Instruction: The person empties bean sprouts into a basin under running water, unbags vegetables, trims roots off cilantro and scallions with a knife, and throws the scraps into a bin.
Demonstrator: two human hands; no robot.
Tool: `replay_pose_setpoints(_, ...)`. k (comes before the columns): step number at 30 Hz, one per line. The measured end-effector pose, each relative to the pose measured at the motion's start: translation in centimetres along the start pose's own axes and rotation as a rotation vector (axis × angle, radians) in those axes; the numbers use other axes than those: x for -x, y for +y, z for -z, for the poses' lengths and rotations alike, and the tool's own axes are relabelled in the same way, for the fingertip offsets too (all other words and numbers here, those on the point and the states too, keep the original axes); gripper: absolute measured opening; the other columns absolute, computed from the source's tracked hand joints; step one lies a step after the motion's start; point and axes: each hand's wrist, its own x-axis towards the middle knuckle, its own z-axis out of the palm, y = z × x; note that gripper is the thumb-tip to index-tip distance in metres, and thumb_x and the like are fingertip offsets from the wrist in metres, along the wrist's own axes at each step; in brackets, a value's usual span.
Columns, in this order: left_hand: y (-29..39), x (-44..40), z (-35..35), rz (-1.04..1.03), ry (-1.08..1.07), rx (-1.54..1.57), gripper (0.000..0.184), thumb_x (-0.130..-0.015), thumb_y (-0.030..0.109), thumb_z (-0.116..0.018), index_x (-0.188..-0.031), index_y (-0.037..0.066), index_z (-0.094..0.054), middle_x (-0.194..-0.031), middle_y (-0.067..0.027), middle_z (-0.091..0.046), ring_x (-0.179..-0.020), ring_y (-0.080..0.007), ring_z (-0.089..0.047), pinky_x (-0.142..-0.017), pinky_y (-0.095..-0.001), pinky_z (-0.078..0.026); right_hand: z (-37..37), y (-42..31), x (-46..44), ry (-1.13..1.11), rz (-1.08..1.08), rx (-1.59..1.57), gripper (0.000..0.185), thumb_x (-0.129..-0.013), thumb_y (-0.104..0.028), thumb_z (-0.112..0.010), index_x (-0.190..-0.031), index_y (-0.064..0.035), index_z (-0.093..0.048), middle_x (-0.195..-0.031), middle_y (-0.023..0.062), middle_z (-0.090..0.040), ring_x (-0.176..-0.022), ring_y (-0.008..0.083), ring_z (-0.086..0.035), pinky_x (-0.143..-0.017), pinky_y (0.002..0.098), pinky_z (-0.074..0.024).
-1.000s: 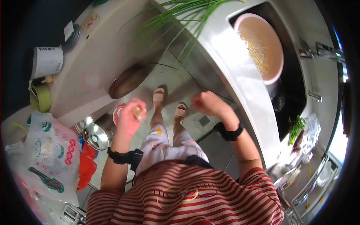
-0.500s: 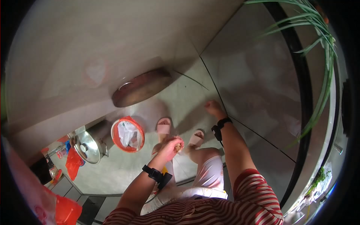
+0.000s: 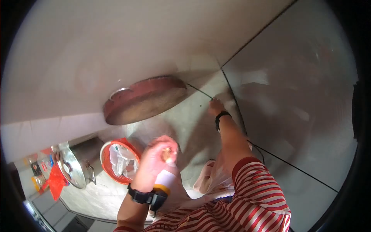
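Note:
Closed and smeared by motion, my left hand (image 3: 158,154) is raised in front of my lap, close to the orange waste basket (image 3: 103,159). A small brownish-gold piece (image 3: 167,155) shows between its fingers; its kind is too blurred to make out. My right hand (image 3: 216,106) reaches out low with fingers curled, near a thin dark line (image 3: 200,91) on the floor. Whether it holds anything is hidden, and I cannot tell whether it touches the line. A black band is on each wrist.
A thick round wooden board (image 3: 150,106) with a metal handle leans against the wall. The basket has a white plastic liner (image 3: 123,160). A lidded steel pot (image 3: 73,170) and a red bag (image 3: 57,181) stand at left. A smooth grey panel (image 3: 293,96) rises at right.
My view has shifted, so the board and basket appear lower and the green leaves at right are out of sight. My left hand has moved left and looks larger. My right arm stays outstretched.

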Motion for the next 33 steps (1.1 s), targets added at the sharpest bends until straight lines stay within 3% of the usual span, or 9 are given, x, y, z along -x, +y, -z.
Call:
replay_pose_setpoints(6,1.3,6.3,14.7,-0.495,0.306,0.057,0.012,-0.083,0.011,-0.053,-0.090,0.001,-0.055,-0.084,-0.0088,-0.055,-0.072,-0.0159,-0.054,-0.055,-0.0250,-0.045,-1.6,1.0,-5.7,0.155,0.053,-0.088,0.036,-0.074,-0.014,-0.056,-0.108,-0.0009,-0.058,-0.109,0.0208,-0.059,-0.111,0.0297,-0.053,-0.090,0.0374,-0.0450)
replay_pose_setpoints(10,-2.9,7.5,26.7,-0.341,1.068,-0.303,0.019,-0.084,0.006,-0.051,-0.099,0.000,-0.059,-0.087,-0.0071,-0.060,-0.077,-0.0171,-0.057,-0.065,-0.0274,-0.048,0.1,-0.1,-4.6,-0.015,-0.019,-0.013,0.044,-0.083,-0.012,-0.056,-0.124,0.0007,-0.047,-0.132,0.0171,-0.044,-0.120,0.0305,-0.045,-0.100,0.0362,-0.0405)
replay_pose_setpoints(14,-2.5,8.0,32.6,-0.221,1.073,-0.772,0.026,-0.082,0.016,-0.058,-0.098,-0.003,-0.061,-0.092,-0.0126,-0.063,-0.085,-0.0224,-0.061,-0.071,-0.0326,-0.050,4.2,-0.7,0.3,-0.041,0.024,-0.087,0.035,-0.079,-0.011,-0.056,-0.111,0.0029,-0.056,-0.119,0.0203,-0.054,-0.110,0.0321,-0.053,-0.092,0.0377,-0.0449)
replay_pose_setpoints(16,0.2,7.5,31.2,0.206,1.324,-1.518,0.057,-0.067,0.027,-0.073,-0.112,-0.003,-0.055,-0.096,-0.0180,-0.065,-0.082,-0.0274,-0.064,-0.073,-0.0375,-0.051,5.9,0.0,2.5,0.006,0.080,-0.111,0.033,-0.077,-0.016,-0.058,-0.105,0.0022,-0.059,-0.113,0.0210,-0.057,-0.107,0.0330,-0.055,-0.089,0.0392,-0.0453)
replay_pose_setpoints(18,2.4,8.2,26.8,0.086,1.268,-1.322,0.064,-0.056,0.030,-0.080,-0.111,0.007,-0.059,-0.096,-0.0159,-0.066,-0.085,-0.0264,-0.065,-0.075,-0.0376,-0.052,5.1,2.2,3.0,0.149,0.208,-0.183,0.035,-0.075,-0.020,-0.060,-0.104,0.0007,-0.058,-0.106,0.0194,-0.059,-0.104,0.0339,-0.055,-0.088,0.0401,-0.0448)
replay_pose_setpoints(20,2.8,8.7,25.1,0.021,1.183,-1.292,0.078,-0.061,0.029,-0.080,-0.116,-0.013,-0.044,-0.098,-0.0217,-0.063,-0.090,-0.0303,-0.064,-0.075,-0.0355,-0.053,7.2,2.3,8.6,0.193,0.232,-0.269,0.029,-0.074,-0.020,-0.058,-0.095,-0.0004,-0.060,-0.101,0.0199,-0.060,-0.096,0.0365,-0.057,-0.083,0.0415,-0.0465)
replay_pose_setpoints(22,1.6,9.4,33.2,-0.176,0.690,-1.744,0.081,-0.067,0.010,-0.070,-0.136,0.002,-0.027,-0.102,-0.0214,-0.061,-0.100,-0.0316,-0.059,-0.080,-0.0396,-0.050,10.1,1.7,16.5,0.228,0.193,-0.424,0.028,-0.076,-0.024,-0.058,-0.093,-0.0009,-0.060,-0.095,0.0196,-0.061,-0.090,0.0379,-0.058,-0.079,0.0443,-0.0468)
replay_pose_setpoints(24,3.0,10.9,25.3,0.112,0.883,-1.628,0.089,-0.066,0.007,-0.066,-0.142,0.010,-0.018,-0.110,-0.0211,-0.058,-0.105,-0.0322,-0.056,-0.091,-0.0368,-0.045,9.6,2.0,22.4,0.376,0.447,-0.279,0.022,-0.079,-0.023,-0.059,-0.087,-0.0022,-0.061,-0.094,0.0196,-0.061,-0.084,0.0370,-0.059,-0.077,0.0428,-0.0478)
replay_pose_setpoints(33,6.0,20.2,-0.4,0.073,0.421,-1.477,0.041,-0.076,0.016,-0.067,-0.113,0.000,-0.059,-0.095,-0.0131,-0.066,-0.086,-0.0195,-0.063,-0.078,-0.0299,-0.049,29.1,6.6,62.7,0.771,1.008,-1.236,0.012,-0.081,-0.005,-0.060,-0.090,0.0012,-0.064,-0.096,0.0105,-0.060,-0.086,0.0234,-0.060,-0.074,0.0315,-0.0491)
